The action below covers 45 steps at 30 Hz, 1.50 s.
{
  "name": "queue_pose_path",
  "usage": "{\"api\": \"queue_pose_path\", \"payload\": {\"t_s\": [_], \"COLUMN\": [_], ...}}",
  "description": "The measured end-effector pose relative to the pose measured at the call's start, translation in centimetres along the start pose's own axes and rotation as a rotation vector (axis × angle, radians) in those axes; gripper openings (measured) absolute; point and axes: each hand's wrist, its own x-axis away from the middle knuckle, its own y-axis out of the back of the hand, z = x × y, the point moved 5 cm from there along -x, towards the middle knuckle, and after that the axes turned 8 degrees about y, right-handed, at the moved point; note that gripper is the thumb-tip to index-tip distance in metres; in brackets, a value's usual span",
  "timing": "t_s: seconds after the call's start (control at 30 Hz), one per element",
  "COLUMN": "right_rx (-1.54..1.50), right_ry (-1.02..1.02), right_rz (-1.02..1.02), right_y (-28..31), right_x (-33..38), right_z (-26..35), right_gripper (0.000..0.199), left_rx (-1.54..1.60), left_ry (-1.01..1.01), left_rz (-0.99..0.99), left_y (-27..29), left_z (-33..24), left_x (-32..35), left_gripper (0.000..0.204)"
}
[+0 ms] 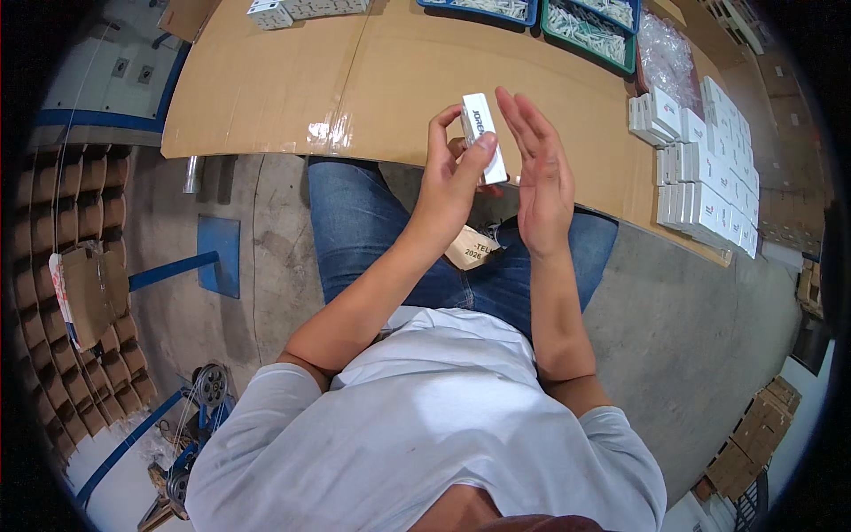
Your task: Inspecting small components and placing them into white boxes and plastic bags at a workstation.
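My left hand (pixel 450 173) grips a small white rectangular box (pixel 485 135), held upright just above the near edge of the cardboard-covered table (pixel 292 84). My right hand (pixel 539 173) is beside the box on its right, fingers straight and together, palm toward the box, apart from it or just touching. Both hands hover over my lap in blue jeans (pixel 363 222), where a tan paper tag (pixel 470 246) lies.
Stacks of white boxes (pixel 705 173) line the table's right side. Blue and green bins (pixel 589 27) of white parts sit at the far edge beside clear plastic bags (pixel 667 53). Cardboard divider trays (pixel 84 266) are piled on the floor at left; more boxes (pixel 292 11) at top.
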Motion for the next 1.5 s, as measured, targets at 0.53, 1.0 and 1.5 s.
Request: {"api": "queue_pose_path", "payload": {"t_s": [0.53,1.0,1.5], "right_rx": [0.351,0.427,0.288], "right_ry": [0.049,0.084,-0.021], "right_rz": [0.356,0.197,0.204], "right_y": [-0.2,0.8,-0.3], "right_x": [0.3,-0.1,0.3], "right_z": [0.8,0.3,0.8], "right_gripper": [0.041,0.03,0.079], "left_rx": [0.516,0.236,0.449], "left_ry": [0.476,0.312,0.381], "left_rz": [0.101,0.067,0.102], "left_y": [0.9,-0.1,-2.3], "left_z": [-0.2,0.2,0.0], "left_x": [-0.3,0.1,1.6], "left_gripper": [0.078,0.075,0.058]}}
